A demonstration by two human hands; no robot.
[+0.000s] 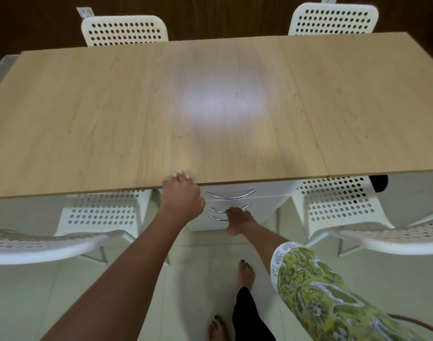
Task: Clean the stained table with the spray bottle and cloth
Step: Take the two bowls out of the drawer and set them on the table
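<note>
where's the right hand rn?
Head view, low centre: the right hand is under the table's near edge, fingers at the middle drawer handle, just right of the left hand on the edge.

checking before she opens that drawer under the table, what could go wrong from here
1. The right hand reaches at the middle drawer handle under the table; pulling out, the drawer may hit her legs, since a bare foot stands just in front.
2. The left hand rests fingers on the table edge; leaning hard could shift the top.
3. No spray bottle or cloth is visible; the drawer may not hold them.
</note>
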